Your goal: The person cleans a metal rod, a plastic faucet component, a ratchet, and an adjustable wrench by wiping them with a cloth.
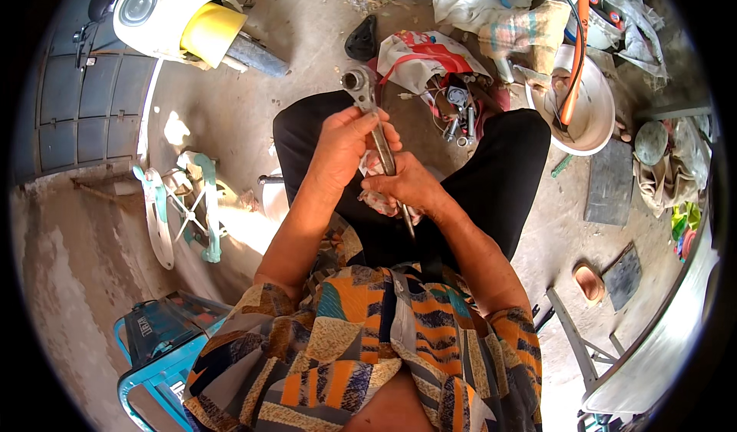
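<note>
A steel ratchet podger wrench (pixel 384 152) slants across my lap, its socket head (pixel 358 80) pointing away from me and its tapered tip towards my body. My left hand (pixel 350 141) grips the shank just below the head. Lower down, my right hand (pixel 403 183) is closed around the handle. A crumpled white cloth with red marks (pixel 377 201) is bunched under the handle, partly hidden by the fingers of my right hand. Beyond my knees stands a bag-lined container of metal parts and sockets (pixel 460 106).
A white basin (pixel 599 106) with an orange-handled tool lies at right. A white and yellow scooter part (pixel 178 20) is at upper left, and a small children's bicycle (pixel 184 210) stands on the left. Beside me is a teal metal frame (pixel 155 368). A slipper (pixel 588 283) lies at right.
</note>
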A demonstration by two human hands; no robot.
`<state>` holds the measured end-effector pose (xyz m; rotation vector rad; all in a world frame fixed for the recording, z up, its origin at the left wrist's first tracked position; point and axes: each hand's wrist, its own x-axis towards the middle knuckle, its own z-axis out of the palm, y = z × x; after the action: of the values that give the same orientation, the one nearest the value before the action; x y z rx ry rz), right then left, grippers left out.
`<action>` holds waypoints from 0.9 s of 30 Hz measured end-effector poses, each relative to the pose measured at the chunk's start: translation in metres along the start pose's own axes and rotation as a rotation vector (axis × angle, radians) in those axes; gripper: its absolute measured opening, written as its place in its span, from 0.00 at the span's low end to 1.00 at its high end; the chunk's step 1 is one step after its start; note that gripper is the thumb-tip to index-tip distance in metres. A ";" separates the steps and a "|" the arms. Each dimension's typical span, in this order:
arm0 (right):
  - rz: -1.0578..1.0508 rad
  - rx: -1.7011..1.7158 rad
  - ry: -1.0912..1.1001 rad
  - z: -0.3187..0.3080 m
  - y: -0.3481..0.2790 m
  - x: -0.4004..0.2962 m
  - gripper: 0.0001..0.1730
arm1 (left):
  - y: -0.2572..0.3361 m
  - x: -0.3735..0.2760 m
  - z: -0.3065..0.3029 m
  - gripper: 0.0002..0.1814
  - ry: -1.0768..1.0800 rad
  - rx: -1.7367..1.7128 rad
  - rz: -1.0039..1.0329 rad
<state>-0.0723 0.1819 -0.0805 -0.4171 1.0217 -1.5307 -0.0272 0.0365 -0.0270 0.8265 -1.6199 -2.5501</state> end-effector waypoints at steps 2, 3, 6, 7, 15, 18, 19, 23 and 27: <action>-0.005 -0.061 0.025 0.001 0.003 0.001 0.06 | 0.004 0.001 -0.006 0.13 0.068 0.053 0.126; -0.006 -0.090 0.028 0.005 0.001 0.002 0.06 | 0.009 0.002 -0.011 0.12 0.113 0.008 0.218; 0.107 -0.352 0.125 0.011 -0.013 -0.003 0.10 | 0.028 -0.001 -0.019 0.09 0.301 -0.055 0.330; 0.022 -0.508 0.158 0.010 -0.009 -0.001 0.11 | 0.032 -0.002 -0.025 0.10 0.329 -0.037 0.373; -0.152 -0.562 0.136 0.011 0.015 -0.002 0.13 | 0.035 -0.029 -0.041 0.11 0.191 -0.002 0.393; -0.127 -0.464 0.085 0.005 0.017 -0.005 0.11 | 0.023 -0.038 -0.036 0.11 0.030 -0.022 0.313; -0.114 -0.443 0.065 0.004 0.017 -0.005 0.11 | 0.019 -0.042 -0.036 0.11 -0.011 -0.025 0.283; -0.093 -0.430 0.041 0.007 0.014 -0.007 0.11 | 0.015 -0.052 -0.039 0.11 0.005 -0.003 0.284; -0.069 -0.561 0.070 0.012 0.004 -0.008 0.10 | 0.021 -0.062 -0.048 0.10 0.125 0.038 0.412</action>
<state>-0.0588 0.1850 -0.0747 -0.7970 1.5069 -1.3080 0.0417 0.0042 0.0013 0.5664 -1.6064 -2.1494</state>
